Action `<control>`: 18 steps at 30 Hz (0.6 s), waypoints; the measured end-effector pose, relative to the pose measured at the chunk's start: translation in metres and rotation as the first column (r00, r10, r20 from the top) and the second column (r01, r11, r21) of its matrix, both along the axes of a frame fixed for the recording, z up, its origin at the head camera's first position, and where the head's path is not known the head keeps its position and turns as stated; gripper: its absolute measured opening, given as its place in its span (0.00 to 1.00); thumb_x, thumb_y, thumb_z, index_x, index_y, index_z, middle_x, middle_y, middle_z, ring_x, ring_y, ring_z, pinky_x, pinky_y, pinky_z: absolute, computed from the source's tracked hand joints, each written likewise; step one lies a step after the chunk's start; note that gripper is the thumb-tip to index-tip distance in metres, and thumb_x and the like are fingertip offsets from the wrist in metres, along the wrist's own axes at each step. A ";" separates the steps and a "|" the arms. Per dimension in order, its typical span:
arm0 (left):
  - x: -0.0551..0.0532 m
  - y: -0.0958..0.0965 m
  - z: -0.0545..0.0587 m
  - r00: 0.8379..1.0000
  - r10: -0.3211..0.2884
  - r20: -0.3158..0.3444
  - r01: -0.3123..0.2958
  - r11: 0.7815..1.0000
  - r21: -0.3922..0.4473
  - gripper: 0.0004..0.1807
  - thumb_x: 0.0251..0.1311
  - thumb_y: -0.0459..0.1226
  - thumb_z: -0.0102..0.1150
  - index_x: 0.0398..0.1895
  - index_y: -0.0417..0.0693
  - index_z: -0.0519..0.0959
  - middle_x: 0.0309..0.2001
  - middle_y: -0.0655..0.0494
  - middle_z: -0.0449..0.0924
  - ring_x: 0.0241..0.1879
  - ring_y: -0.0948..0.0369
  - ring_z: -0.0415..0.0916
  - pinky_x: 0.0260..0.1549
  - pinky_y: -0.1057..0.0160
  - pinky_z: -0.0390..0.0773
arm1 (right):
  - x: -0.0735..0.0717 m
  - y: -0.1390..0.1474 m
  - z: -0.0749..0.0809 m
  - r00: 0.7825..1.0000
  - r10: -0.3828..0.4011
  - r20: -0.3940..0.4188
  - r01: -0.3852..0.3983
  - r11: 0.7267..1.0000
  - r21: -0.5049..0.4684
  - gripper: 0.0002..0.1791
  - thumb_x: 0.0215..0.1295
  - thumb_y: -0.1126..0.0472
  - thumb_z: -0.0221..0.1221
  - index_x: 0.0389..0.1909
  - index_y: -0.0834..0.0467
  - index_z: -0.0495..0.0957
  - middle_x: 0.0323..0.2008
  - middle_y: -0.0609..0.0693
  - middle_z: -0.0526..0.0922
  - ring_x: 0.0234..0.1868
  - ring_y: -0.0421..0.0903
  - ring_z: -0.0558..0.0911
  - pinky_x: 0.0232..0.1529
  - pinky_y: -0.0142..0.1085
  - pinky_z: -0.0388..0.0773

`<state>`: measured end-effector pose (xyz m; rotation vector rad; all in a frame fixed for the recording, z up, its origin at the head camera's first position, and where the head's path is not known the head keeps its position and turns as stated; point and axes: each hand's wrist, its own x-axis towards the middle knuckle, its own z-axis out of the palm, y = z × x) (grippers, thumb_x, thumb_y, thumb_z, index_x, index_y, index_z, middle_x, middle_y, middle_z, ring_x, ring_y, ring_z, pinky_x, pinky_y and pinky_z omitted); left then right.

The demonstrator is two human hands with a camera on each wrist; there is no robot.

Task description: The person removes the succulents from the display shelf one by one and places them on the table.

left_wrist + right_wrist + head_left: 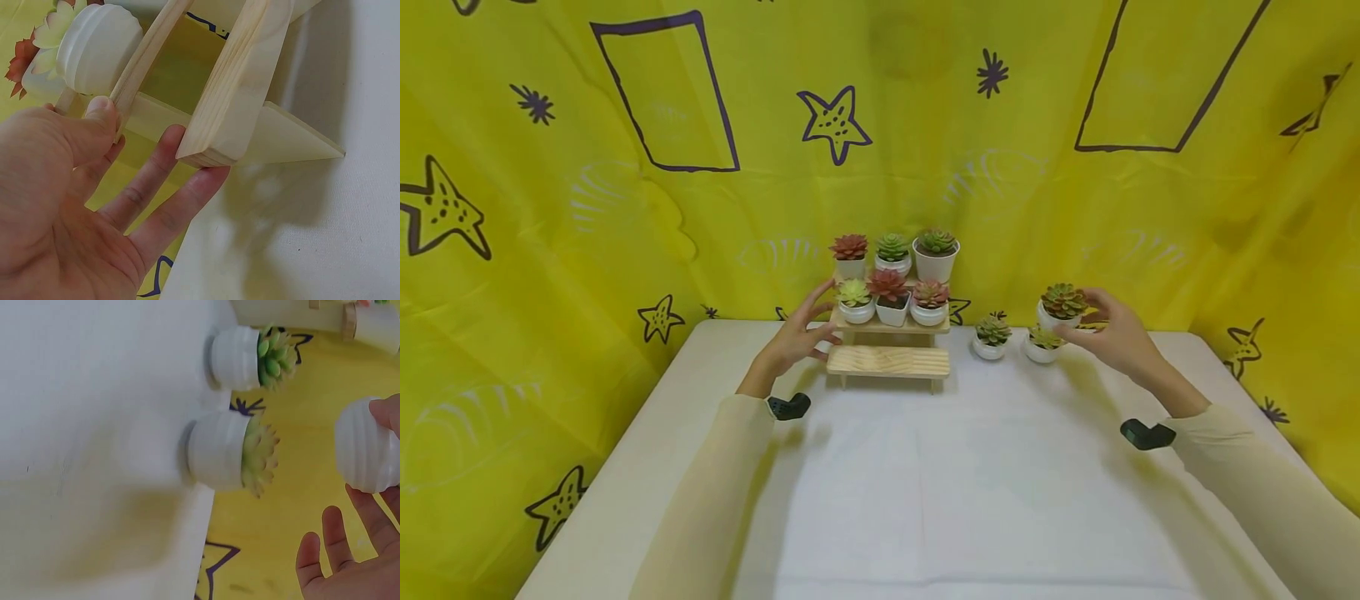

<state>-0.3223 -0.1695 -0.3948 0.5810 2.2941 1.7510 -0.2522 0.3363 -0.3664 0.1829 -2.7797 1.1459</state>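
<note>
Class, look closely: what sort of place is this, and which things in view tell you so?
Probably an improvised indoor demonstration or recording booth: a patterned yellow curtain hangs behind a white table, on which a small wooden stand displays potted succulents.

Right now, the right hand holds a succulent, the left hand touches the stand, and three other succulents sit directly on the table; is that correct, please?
The head view shows two other succulents directly on the table, not three; the right hand and left hand are as stated.
</note>
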 end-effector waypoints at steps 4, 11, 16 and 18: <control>0.000 0.000 0.000 1.000 -0.001 -0.006 0.001 1.000 -0.011 0.41 0.78 0.33 0.51 0.83 0.76 0.47 0.80 0.39 0.51 0.54 0.35 0.79 0.37 0.44 0.86 | -0.002 0.011 -0.004 1.000 -0.029 0.005 0.029 1.000 -0.004 0.52 0.68 0.41 0.66 0.79 0.65 0.53 0.73 0.71 0.61 0.64 0.69 0.70 0.51 0.58 0.78; 0.000 0.001 0.001 1.000 0.002 0.002 -0.002 1.000 -0.012 0.41 0.78 0.33 0.51 0.83 0.76 0.47 0.80 0.40 0.51 0.55 0.35 0.79 0.38 0.45 0.86 | -0.005 0.028 -0.009 0.997 -0.072 0.020 0.073 0.997 -0.025 0.51 0.68 0.41 0.65 0.79 0.66 0.53 0.70 0.71 0.65 0.62 0.68 0.71 0.36 0.26 0.73; 0.000 0.000 0.000 1.000 0.001 0.004 -0.001 1.000 -0.005 0.41 0.78 0.33 0.51 0.83 0.75 0.47 0.80 0.40 0.51 0.54 0.35 0.79 0.38 0.45 0.86 | -0.008 0.038 -0.015 0.994 -0.091 0.062 0.093 0.995 -0.033 0.55 0.68 0.40 0.64 0.81 0.66 0.47 0.74 0.73 0.58 0.64 0.70 0.70 0.37 0.28 0.73; 0.000 -0.001 -0.001 1.000 0.002 0.008 -0.002 1.000 -0.001 0.41 0.78 0.33 0.51 0.83 0.76 0.47 0.80 0.40 0.51 0.54 0.35 0.79 0.38 0.45 0.86 | -0.009 0.041 -0.018 0.993 -0.100 0.069 0.102 0.994 -0.032 0.55 0.68 0.39 0.64 0.80 0.66 0.47 0.73 0.73 0.58 0.63 0.70 0.70 0.38 0.29 0.74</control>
